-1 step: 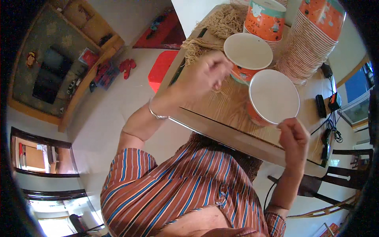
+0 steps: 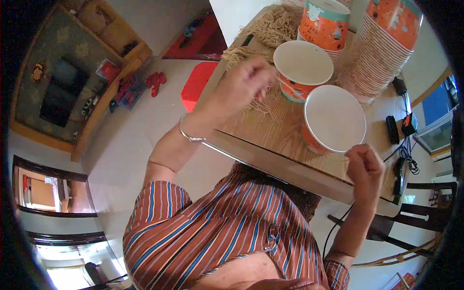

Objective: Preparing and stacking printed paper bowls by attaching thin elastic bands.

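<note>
Left hand (image 2: pixel 247 81) nudged leftward, right hand (image 2: pixel 366 166) rightward, fingers (image 2: pixel 356 153) curled together (anything held unclear), smooth round tubs (image 2: pixel 335 118), tangled strands (image 2: pixel 271 26)

Wood-grain table (image 2: pixel 285 130): two open tubs (image 2: pixel 335 118), tub stacks (image 2: pixel 379 65), tan strings (image 2: pixel 273 28).

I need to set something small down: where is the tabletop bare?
Bare wood shows on the table between the nearer tub, the left hand and the front edge; a smaller patch lies between that tub and the black devices. The back is crowded with tan strands and stacked tubs.
</note>
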The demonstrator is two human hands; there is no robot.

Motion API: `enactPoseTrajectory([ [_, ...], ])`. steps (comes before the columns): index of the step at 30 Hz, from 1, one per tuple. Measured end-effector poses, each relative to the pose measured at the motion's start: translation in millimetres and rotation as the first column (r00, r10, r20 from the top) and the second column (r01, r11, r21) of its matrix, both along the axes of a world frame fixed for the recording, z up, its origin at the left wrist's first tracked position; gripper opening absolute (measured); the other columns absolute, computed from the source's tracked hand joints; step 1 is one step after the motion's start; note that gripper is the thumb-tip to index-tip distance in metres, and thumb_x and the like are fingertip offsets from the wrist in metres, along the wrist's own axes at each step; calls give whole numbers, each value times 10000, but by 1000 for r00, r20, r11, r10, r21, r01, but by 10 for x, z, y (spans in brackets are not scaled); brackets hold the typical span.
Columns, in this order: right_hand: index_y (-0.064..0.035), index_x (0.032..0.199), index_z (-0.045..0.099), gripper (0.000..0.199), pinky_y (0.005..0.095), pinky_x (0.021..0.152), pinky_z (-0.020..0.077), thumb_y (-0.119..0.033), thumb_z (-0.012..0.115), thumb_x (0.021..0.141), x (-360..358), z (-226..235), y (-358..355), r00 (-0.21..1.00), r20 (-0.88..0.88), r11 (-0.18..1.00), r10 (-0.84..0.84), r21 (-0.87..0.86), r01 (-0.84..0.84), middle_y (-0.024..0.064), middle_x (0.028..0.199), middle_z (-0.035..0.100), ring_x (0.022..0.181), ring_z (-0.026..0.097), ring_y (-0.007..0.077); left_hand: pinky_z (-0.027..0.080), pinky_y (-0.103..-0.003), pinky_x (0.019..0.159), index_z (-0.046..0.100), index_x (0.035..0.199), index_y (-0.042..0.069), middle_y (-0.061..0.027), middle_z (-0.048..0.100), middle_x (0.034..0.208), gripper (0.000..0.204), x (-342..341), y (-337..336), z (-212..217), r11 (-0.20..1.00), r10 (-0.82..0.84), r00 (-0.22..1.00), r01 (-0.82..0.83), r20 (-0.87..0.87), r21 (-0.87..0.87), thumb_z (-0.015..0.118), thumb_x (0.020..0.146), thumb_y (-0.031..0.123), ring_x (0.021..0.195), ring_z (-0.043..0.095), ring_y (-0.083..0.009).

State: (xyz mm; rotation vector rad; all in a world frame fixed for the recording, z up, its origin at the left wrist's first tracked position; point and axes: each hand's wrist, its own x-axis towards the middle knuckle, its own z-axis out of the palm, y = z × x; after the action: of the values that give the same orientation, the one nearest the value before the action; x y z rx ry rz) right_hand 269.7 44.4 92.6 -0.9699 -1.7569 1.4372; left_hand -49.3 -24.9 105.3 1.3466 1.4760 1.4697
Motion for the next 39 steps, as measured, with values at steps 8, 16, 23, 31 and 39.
enactPoseTrajectory([
  [8, -67, 925, 545, 105, 178, 427, 263, -170, 565, 932, 249, 374, 308, 907, -407, 992, -113, 4, 125, -44, 652, 467, 508, 363, 22, 445, -258, 576, 578, 840, 49, -19, 558, 679, 198, -508, 116, 175, 947, 245, 946, -280, 212, 156, 543, 963, 201, 605, 540, -112],
  [16, -33, 914, 614, 146, 227, 488, 365, -152, 539, 951, -381, 410, 544, 998, -50, 974, 25, 228, -13, -7, 654, 498, 564, 464, 63, 478, -252, 595, 570, 878, 41, -18, 556, 707, 185, 178, 404, 236, 963, 0, 1000, 4, -14, 269, 516, 979, 187, 632, 546, -101],
  [23, -48, 1105, 591, 237, 283, 578, 470, -16, 580, 871, -517, 252, 554, 967, 245, 755, -61, 646, -116, 83, 991, 625, 614, 554, 165, 477, -240, 605, 555, 890, 46, 9, 550, 730, 165, 591, 555, 299, 953, -157, 909, 243, -387, 182, 509, 981, 176, 659, 548, -72],
  [31, 5, 1120, 571, 235, 215, 479, 429, -107, 614, 918, -734, 262, 383, 912, -397, 976, 101, -138, -168, 49, 867, 648, 566, 517, 59, 451, -353, 629, 550, 889, 28, -113, 557, 757, 154, 699, 710, 141, 902, -58, 790, 304, -610, 307, 575, 930, 174, 693, 578, -263],
  [39, -38, 891, 605, 69, 209, 485, 413, -103, 616, 911, -748, 33, 550, 980, -91, 980, 176, -81, -183, 4, 682, 596, 552, 511, 53, 458, -329, 660, 555, 904, 27, -84, 560, 780, 171, 557, 659, -153, 943, -208, 836, 309, -508, 122, 566, 943, 193, 716, 572, -201],
])
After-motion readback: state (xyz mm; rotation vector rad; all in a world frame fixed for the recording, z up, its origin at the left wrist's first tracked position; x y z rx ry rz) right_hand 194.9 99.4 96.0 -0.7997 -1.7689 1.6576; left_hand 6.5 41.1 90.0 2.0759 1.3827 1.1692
